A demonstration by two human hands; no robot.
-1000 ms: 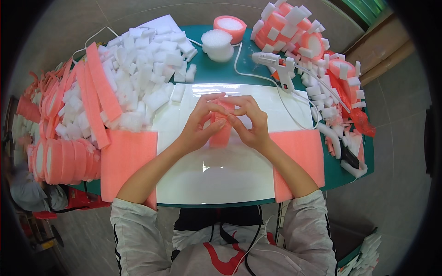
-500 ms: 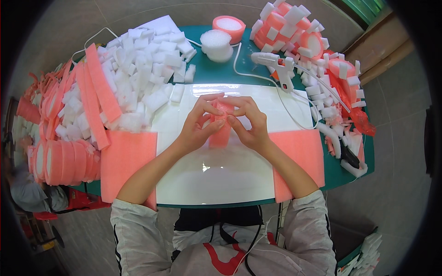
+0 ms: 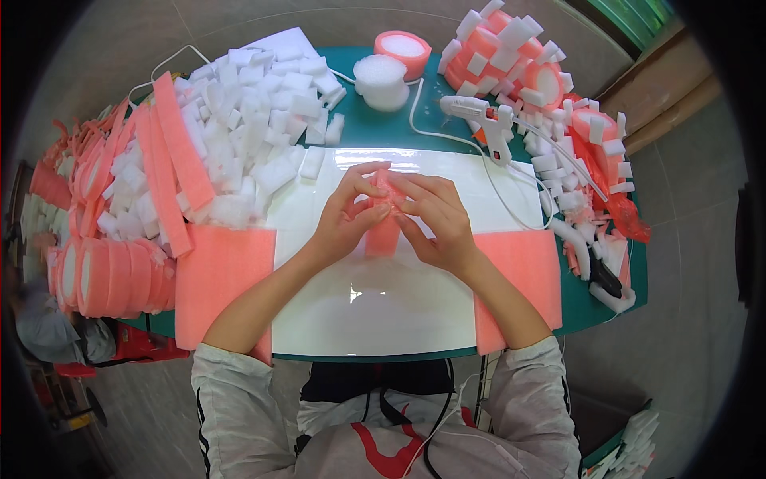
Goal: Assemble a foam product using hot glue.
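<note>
Pink foam sheets (image 3: 523, 279) lie under both forearms, flanking the glossy white board (image 3: 375, 319). Above its middle is the pink foam piece (image 3: 383, 241), probably light, soft and easily dented, best held gently by its sides. The left hand's (image 3: 345, 215) fingers pinch its left side; the right hand's (image 3: 440, 227) touch the right, though whether they pinch is unclear. Beyond, the glue gun's (image 3: 488, 121) looping cable (image 3: 519, 214) obstructs the right; white foam blocks (image 3: 255, 104) crowd the left. Farthest stands a pink-rimmed foam disc (image 3: 401, 45).

Matt foam piece (image 3: 383, 237), glossy board (image 3: 359, 329)
</note>
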